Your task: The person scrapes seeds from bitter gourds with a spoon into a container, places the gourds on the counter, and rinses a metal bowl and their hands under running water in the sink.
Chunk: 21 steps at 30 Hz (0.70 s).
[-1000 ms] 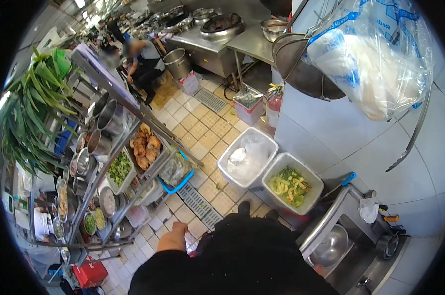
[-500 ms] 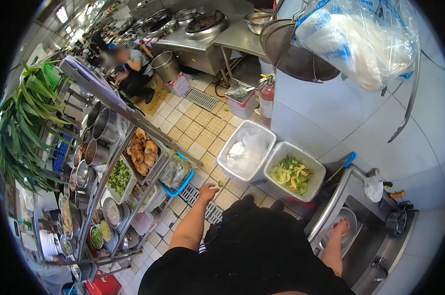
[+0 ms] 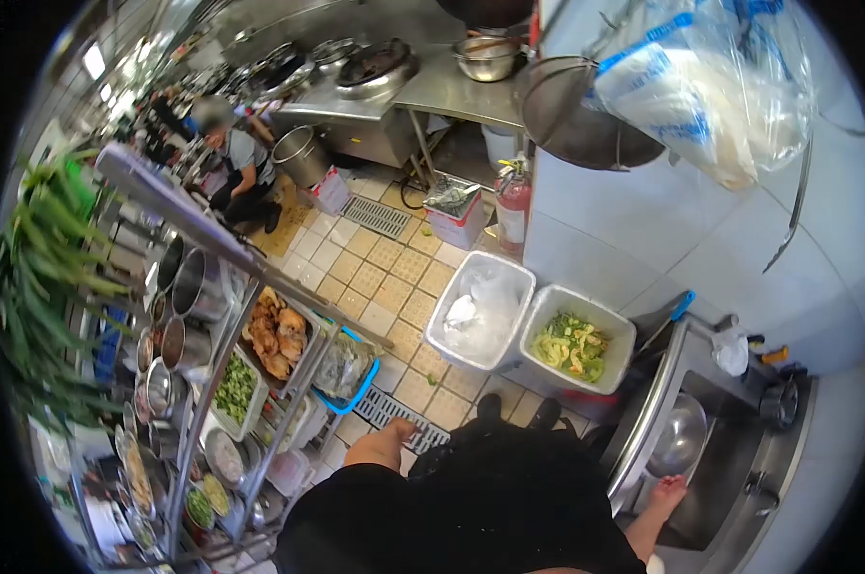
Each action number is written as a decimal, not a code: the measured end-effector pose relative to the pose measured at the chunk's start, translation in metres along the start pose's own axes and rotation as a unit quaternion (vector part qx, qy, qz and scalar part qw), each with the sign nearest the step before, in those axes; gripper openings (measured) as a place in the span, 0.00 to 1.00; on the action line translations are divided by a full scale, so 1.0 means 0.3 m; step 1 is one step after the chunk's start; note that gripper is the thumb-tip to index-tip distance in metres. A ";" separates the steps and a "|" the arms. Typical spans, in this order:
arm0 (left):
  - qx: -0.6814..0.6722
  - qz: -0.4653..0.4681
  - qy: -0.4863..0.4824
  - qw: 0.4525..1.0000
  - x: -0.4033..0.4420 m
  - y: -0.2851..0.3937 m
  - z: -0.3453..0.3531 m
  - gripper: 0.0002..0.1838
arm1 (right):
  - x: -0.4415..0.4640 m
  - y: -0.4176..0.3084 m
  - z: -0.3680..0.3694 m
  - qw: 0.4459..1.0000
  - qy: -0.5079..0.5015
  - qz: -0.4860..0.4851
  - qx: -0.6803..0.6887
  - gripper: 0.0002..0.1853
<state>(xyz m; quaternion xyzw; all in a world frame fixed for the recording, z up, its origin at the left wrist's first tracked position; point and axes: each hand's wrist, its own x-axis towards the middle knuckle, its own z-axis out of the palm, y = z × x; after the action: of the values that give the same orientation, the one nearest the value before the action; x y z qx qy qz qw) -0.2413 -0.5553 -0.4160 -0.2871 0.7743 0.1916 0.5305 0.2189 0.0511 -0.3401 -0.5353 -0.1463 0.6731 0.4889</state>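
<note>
My right hand is at the near rim of a round metal bowl in the steel sink. Its fingers are curled at that rim, and the bowl looks tilted. Down by my left side, my left hand hangs above the floor drain, partly hidden by my sleeve. Its fingers look loosely apart, with nothing visible in them. Beyond the sink edge stands a grey tub of cut greens. Beside it is a white bin lined with clear plastic.
A metal rack at left carries pots, a tray of browned poultry and chopped greens. A blue basket sits by it. A fire extinguisher stands ahead; a person crouches farther off. Bagged goods hang upper right.
My right hand has moved from inside the bowl back to its near rim, and the bowl has tilted. My left hand has drawn back toward my body. The view has shifted slightly.
</note>
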 end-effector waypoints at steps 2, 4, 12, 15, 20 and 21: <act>0.323 0.388 -0.064 0.861 0.075 0.025 -0.091 0.09 | -0.164 -0.032 0.063 0.996 0.002 -0.026 0.089 0.10; 0.236 0.418 -0.020 0.877 0.059 0.139 -0.136 0.07 | -0.241 -0.077 0.044 0.993 0.029 -0.016 0.112 0.09; -0.122 0.351 -0.022 0.928 -0.285 0.557 -0.167 0.13 | -0.132 -0.222 -0.046 0.971 0.066 -0.080 0.214 0.08; -0.022 0.316 -0.084 0.945 -0.322 0.541 -0.198 0.15 | -0.094 -0.307 0.084 0.964 0.114 -0.059 0.235 0.08; 0.005 0.217 0.037 0.975 -0.422 0.315 -0.246 0.19 | 0.181 -0.435 -0.006 0.976 0.020 -0.110 0.188 0.09; -0.020 0.203 0.034 0.978 -0.454 0.254 -0.259 0.22 | 0.264 -0.477 -0.056 0.977 0.014 -0.095 0.192 0.12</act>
<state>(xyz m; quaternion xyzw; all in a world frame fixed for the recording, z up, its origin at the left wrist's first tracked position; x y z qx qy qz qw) -0.3087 -0.5112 -0.2615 -0.1405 0.8299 0.3013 0.4481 0.3093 0.1786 -0.2892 -0.4245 -0.0578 0.6313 0.6465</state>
